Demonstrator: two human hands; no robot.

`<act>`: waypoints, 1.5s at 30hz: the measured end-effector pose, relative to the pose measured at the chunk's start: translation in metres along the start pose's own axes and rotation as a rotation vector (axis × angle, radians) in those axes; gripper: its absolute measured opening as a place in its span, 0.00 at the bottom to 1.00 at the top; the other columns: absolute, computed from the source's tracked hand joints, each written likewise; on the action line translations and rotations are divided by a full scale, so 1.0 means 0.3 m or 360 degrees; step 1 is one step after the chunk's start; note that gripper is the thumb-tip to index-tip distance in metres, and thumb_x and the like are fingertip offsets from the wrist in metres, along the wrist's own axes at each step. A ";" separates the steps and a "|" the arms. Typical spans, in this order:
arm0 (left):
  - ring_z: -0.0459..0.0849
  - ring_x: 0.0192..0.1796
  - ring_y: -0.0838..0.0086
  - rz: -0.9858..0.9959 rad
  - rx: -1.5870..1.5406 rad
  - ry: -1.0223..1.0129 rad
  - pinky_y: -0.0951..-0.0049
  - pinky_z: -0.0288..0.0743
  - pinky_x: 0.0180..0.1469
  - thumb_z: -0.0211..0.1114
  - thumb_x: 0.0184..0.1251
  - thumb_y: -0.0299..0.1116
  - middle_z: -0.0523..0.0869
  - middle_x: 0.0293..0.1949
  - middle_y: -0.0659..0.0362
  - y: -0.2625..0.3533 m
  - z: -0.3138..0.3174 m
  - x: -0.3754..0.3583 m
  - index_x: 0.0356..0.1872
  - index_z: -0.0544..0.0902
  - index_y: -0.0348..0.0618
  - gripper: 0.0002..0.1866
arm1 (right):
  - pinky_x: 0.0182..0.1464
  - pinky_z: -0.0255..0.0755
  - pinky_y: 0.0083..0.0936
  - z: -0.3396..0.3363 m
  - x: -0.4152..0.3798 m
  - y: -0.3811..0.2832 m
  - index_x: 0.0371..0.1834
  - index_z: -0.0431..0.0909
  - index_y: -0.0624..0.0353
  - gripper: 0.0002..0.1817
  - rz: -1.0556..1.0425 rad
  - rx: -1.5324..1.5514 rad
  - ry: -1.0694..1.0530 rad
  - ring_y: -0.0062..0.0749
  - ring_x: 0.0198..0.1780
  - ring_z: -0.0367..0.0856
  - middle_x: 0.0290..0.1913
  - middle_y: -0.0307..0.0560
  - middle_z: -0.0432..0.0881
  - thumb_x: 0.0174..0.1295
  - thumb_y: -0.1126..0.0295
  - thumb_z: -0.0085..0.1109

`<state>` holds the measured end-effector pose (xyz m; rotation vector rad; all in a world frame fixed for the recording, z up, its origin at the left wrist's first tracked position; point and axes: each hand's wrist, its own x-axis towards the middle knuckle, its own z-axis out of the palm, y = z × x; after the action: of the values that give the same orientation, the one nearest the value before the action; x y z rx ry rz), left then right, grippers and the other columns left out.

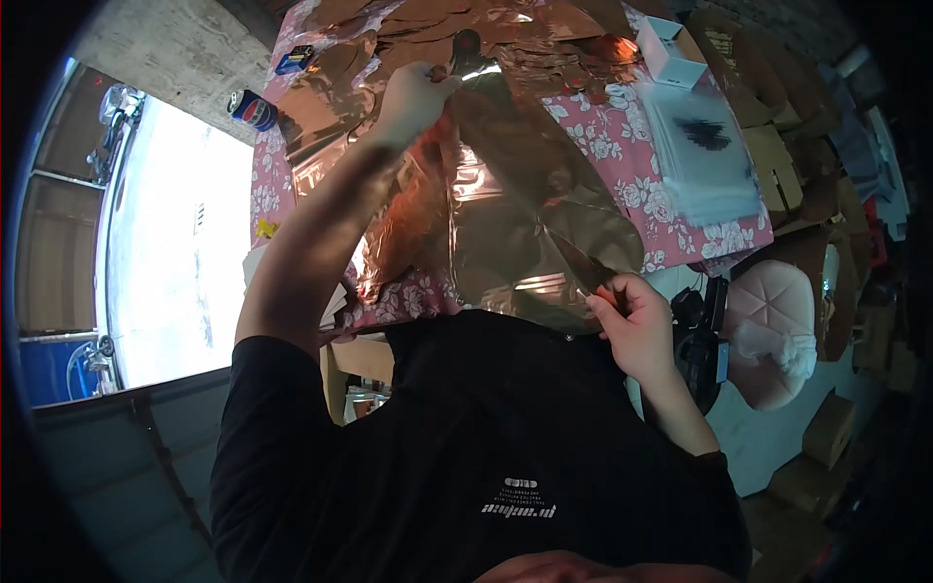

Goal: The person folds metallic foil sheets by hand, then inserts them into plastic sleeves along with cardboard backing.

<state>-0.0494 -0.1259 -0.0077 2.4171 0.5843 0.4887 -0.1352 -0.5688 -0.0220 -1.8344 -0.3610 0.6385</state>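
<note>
A flat, shiny copper-coloured foil balloon (525,185) lies across the near half of the table, its lower edge hanging close to my body. My left hand (413,99) is closed at the balloon's upper left, thumb and fingers pinched by its narrow dark top end. At the lower right, my right hand (637,321) pinches the balloon's edge, and creases run from there toward its middle. More copper foil (394,228) lies under my left forearm. Beyond my hands, several flat foil pieces (554,63) are piled at the far side.
The table has a pink floral cloth (593,131). A soda can (253,110) and small blue box (294,59) are on the left. A white box (671,53) and clear plastic bags (705,155) lie right. A padded stool (771,325) and cardboard (777,180) stand farther right.
</note>
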 end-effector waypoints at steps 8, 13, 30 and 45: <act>0.95 0.41 0.49 0.0013 0.0026 0.0013 0.55 0.86 0.47 0.81 0.66 0.46 0.94 0.36 0.43 -0.017 0.061 0.032 0.41 0.92 0.34 0.21 | 0.30 0.74 0.16 0.001 0.037 0.041 0.46 0.80 0.63 0.07 -0.0130 -0.0104 0.0056 0.12 0.31 0.79 0.34 0.35 0.85 0.76 0.75 0.71; 0.92 0.43 0.41 0.0015 0.0093 -0.0010 0.50 0.85 0.48 0.81 0.66 0.49 0.92 0.37 0.39 -0.056 0.104 0.062 0.39 0.91 0.33 0.23 | 0.32 0.71 0.15 0.011 0.051 0.012 0.44 0.79 0.65 0.08 -0.0130 -0.0146 0.0119 0.10 0.31 0.76 0.33 0.34 0.84 0.75 0.77 0.72; 0.92 0.43 0.39 0.0127 0.0052 0.0073 0.48 0.84 0.48 0.80 0.67 0.46 0.92 0.37 0.38 -0.042 0.132 0.062 0.40 0.92 0.34 0.20 | 0.39 0.74 0.15 0.011 0.073 -0.008 0.46 0.82 0.68 0.09 -0.0127 -0.0264 0.0220 0.10 0.36 0.78 0.36 0.36 0.87 0.73 0.77 0.74; 0.93 0.49 0.44 0.0032 0.0281 0.0042 0.49 0.85 0.55 0.78 0.68 0.43 0.95 0.42 0.42 0.006 0.130 0.039 0.46 0.93 0.40 0.16 | 0.38 0.77 0.20 0.007 0.086 -0.002 0.47 0.83 0.68 0.11 -0.0148 -0.0444 0.0287 0.13 0.35 0.82 0.35 0.43 0.91 0.71 0.74 0.77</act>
<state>-0.0209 -0.1394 -0.0337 2.5890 0.6387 0.4968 -0.1157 -0.5533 -0.0285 -2.1091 -0.4286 0.3680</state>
